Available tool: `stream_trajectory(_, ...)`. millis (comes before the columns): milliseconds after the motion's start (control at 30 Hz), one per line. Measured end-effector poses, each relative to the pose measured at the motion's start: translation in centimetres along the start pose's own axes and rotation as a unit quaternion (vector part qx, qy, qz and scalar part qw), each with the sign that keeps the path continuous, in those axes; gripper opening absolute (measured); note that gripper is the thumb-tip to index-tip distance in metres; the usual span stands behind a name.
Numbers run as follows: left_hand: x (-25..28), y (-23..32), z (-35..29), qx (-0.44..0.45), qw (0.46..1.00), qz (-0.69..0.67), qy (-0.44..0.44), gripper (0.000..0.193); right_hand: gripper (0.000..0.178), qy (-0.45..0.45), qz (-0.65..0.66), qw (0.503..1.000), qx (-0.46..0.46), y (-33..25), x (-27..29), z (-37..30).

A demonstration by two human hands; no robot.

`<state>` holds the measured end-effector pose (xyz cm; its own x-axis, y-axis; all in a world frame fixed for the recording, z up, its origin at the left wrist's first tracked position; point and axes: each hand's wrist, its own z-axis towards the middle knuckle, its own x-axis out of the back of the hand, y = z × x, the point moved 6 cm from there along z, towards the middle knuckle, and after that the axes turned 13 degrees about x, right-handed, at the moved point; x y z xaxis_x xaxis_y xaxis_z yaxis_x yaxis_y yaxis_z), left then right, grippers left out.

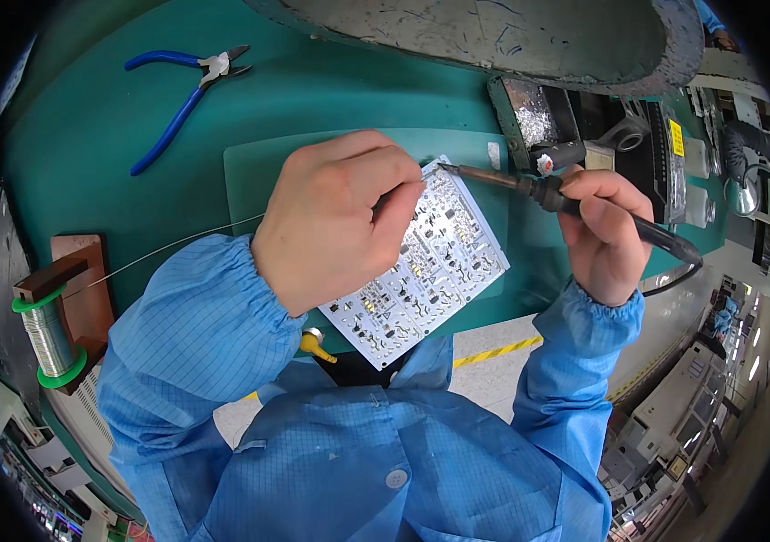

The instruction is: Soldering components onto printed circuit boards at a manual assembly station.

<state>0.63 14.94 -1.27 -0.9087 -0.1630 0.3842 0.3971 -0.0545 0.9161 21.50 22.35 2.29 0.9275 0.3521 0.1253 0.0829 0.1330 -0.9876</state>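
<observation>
A white circuit board dotted with small components lies at a slant on the green mat, its near corner reaching past the table edge. My left hand is over its left part, thumb and fingertips pinched on solder wire that runs back to a spool at the left. In my right hand is a soldering iron, gripped by its black handle. The iron's tip meets the board's far corner, close to my left fingertips. The wire's end there is too small to make out.
Blue-handled cutting pliers lie at the far left. A large grey hood-like object overhangs the far side. Behind my right hand are a soldering-iron stand and a metal tray. A yellow plug sits at the near edge.
</observation>
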Motion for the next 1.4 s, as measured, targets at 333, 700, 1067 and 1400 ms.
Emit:
stream_trajectory(333,0.0,-0.1,0.0,-0.012,1.000,-0.023,0.012,0.007,0.027,-0.016,0.025,1.000,-0.003,0.3,0.1,0.8)
stream_trajectory(700,0.9,0.1,0.2,-0.004,0.999,-0.005,0.052,0.015,0.024,0.010,0.022,1.000,0.018,0.1,0.2,0.7)
stream_trajectory(1067,2.8,3.5,-2.0,-0.108,0.970,0.200,0.082,0.024,0.037,0.183,-0.317,0.882,0.298,0.2,0.6,-7.1)
stream_trajectory(1400,-1.4,4.6,-6.9,0.005,0.967,0.254,0.001,0.081,0.045,0.078,-0.158,0.962,0.210,0.9,-2.8,-8.4)
